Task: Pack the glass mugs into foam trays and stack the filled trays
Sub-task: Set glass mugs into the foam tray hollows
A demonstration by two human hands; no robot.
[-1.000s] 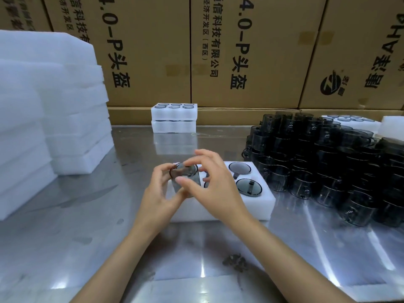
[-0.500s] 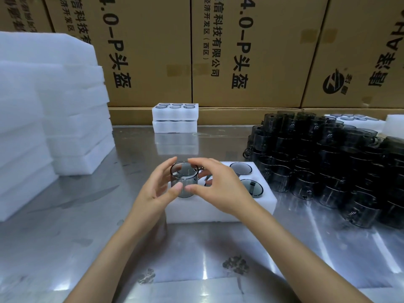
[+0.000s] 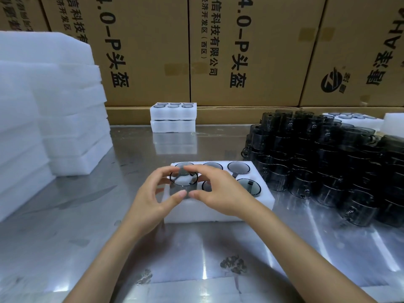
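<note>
while both of my hands curl around the smoky glass mug (image 3: pixel 183 179), i see it upright over the near-left pocket of the foam tray (image 3: pixel 258 204). my left hand (image 3: pixel 150 197) pinches its left side, thumb low; my right hand (image 3: pixel 220 193) pinches the rim and base. loose mugs (image 3: pixel 328 162) crowd the steel table (image 3: pixel 65 215) just right of the tray; two filled trays (image 3: pixel 173 118) sit stacked at the back.

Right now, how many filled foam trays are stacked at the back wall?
2: the top tray with mugs showing, and the bottom tray directly under it. Another tray at far right is partly hidden.
</note>
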